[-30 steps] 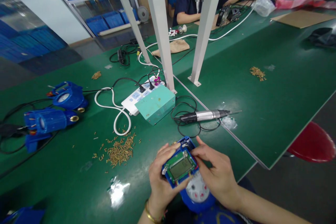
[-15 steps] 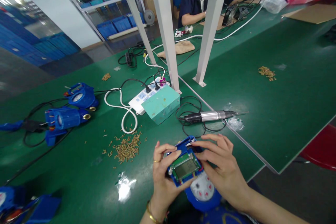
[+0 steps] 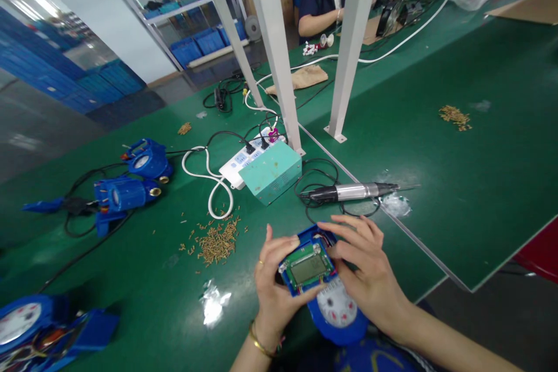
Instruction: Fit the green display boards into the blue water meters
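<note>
My left hand (image 3: pixel 274 279) is closed around the left side of a blue plastic housing. In that housing sits a green circuit board (image 3: pixel 293 258) with a grey LCD screen (image 3: pixel 308 269). My right hand (image 3: pixel 364 270) is closed on the right side and upper corner, its fingertips close to thin wires inside; its thumb tip is partly hidden. Just below, near my lap, is a blue water meter (image 3: pixel 337 308) with a white dial and red marks. An electric screwdriver (image 3: pixel 353 192) lies beyond my right hand. A pile of brass screws (image 3: pixel 218 242) is to the left.
A teal power box (image 3: pixel 274 171) and a white power strip (image 3: pixel 235 168) stand ahead, beside grey metal posts (image 3: pixel 279 58). Blue meters (image 3: pixel 124 193) with cables lie left, and an opened one (image 3: pixel 47 325) nearer. More screws (image 3: pixel 455 117) lie right. A co-worker (image 3: pixel 320 6) sits across.
The view has shifted slightly, moving the table things a little to the right. Both hands still hold the housing; the board and its screen appear tilted a little differently, and the right fingers have shifted slightly.
</note>
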A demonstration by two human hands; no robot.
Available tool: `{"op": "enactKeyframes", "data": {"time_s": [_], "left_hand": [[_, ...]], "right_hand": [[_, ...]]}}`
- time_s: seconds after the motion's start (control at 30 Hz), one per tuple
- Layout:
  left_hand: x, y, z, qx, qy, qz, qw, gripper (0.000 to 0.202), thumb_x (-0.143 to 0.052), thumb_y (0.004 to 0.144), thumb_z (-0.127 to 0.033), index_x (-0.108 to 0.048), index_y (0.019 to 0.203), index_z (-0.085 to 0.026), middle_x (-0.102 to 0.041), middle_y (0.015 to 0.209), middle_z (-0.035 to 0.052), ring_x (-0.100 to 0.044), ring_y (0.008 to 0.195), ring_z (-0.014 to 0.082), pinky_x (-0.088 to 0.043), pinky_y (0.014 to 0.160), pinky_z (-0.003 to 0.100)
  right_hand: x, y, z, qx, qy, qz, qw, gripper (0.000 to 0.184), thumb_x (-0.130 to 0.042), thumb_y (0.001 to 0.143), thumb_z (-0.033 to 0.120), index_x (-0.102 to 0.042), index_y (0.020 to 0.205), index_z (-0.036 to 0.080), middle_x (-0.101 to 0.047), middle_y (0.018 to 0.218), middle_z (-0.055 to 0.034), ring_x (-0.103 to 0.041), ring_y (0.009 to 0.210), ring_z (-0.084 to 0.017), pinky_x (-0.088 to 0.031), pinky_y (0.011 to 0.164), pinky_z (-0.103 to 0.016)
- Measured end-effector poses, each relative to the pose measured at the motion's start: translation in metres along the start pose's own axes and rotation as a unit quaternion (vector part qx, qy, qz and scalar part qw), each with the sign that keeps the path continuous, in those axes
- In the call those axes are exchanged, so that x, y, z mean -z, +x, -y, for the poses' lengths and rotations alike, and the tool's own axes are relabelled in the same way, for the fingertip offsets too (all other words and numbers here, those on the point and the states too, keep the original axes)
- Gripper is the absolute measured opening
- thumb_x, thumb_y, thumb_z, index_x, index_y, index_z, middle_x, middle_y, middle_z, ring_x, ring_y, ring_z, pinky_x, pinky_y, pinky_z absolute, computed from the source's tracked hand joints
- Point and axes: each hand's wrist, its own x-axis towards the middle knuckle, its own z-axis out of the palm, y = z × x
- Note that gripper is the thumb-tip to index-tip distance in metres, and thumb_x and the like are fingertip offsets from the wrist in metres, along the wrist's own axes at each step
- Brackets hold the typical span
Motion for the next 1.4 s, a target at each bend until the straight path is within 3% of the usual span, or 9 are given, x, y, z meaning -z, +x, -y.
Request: {"op": "enactKeyframes", "data": {"time_s": [0.13,0.5,0.63,0.73,0.93,1.17,1.4], "left_hand": [[0.001,-0.003,-0.002,0.011,-0.011,0.008,1.0,0.058,-0.084,0.072,-0.043,-0.059,0.12,-0.023,-0.073,0.105,0.0075,-0.072,0.098,0.0257,-0.044,0.11,0.065],[0.003,0.006,0.002,0.01,-0.065,0.06,0.996,0.061,-0.085,0.071,-0.044,-0.058,0.124,-0.025,-0.072,0.109,0.009,-0.071,0.103,0.0268,-0.036,0.114,0.068],[0.004,0.003,0.004,0.013,-0.061,0.051,0.997,0.06,-0.084,0.072,-0.047,-0.058,0.123,-0.026,-0.072,0.107,0.0086,-0.071,0.102,0.0272,-0.039,0.112,0.068],[0.004,-0.001,0.005,0.016,-0.066,0.035,0.997,0.06,-0.083,0.072,-0.05,-0.059,0.121,-0.026,-0.072,0.107,0.0083,-0.071,0.102,0.0273,-0.041,0.111,0.067],[0.002,-0.009,0.007,0.028,-0.081,-0.007,0.996,0.059,-0.081,0.073,-0.052,-0.058,0.119,-0.024,-0.07,0.108,0.0076,-0.07,0.105,0.0273,-0.038,0.113,0.067],[0.008,-0.015,0.014,0.039,-0.099,-0.004,0.994,0.057,-0.083,0.073,-0.047,-0.058,0.119,-0.023,-0.068,0.11,0.0075,-0.069,0.108,0.0269,-0.036,0.115,0.066],[0.009,-0.014,0.014,0.032,-0.101,0.005,0.994,0.057,-0.083,0.074,-0.047,-0.058,0.119,-0.023,-0.068,0.11,0.0067,-0.068,0.108,0.0257,-0.037,0.115,0.063]], "right_hand": [[0.001,-0.003,0.003,0.011,-0.005,0.026,1.0,0.023,-0.046,0.096,0.009,-0.061,0.085,0.023,-0.074,0.111,-0.0017,-0.055,0.125,-0.025,-0.014,0.114,-0.057],[-0.001,-0.011,0.0,0.017,-0.001,0.012,1.0,0.024,-0.045,0.094,0.008,-0.061,0.088,0.024,-0.073,0.104,-0.0001,-0.059,0.116,-0.023,-0.015,0.115,-0.051],[-0.003,-0.011,0.004,0.012,-0.03,-0.032,0.999,0.024,-0.045,0.094,0.008,-0.063,0.09,0.024,-0.066,0.122,-0.0038,-0.052,0.122,-0.026,-0.024,0.108,-0.052],[-0.004,-0.01,0.006,0.027,-0.024,-0.009,0.999,0.023,-0.045,0.095,0.007,-0.061,0.088,0.023,-0.064,0.13,-0.0043,-0.048,0.127,-0.027,-0.02,0.11,-0.054],[-0.006,-0.01,0.01,0.017,-0.01,-0.017,1.0,0.023,-0.047,0.096,0.009,-0.063,0.091,0.024,-0.07,0.115,-0.0014,-0.051,0.12,-0.023,-0.02,0.111,-0.051],[-0.003,-0.001,0.014,0.002,0.02,0.056,0.998,0.024,-0.049,0.093,0.007,-0.062,0.086,0.025,-0.067,0.119,0.0019,-0.045,0.127,-0.024,-0.014,0.112,-0.052],[0.001,0.009,0.012,-0.002,0.05,0.097,0.994,0.024,-0.053,0.087,0.001,-0.058,0.083,0.025,-0.069,0.107,0.006,-0.05,0.117,-0.023,-0.014,0.109,-0.052]]}}
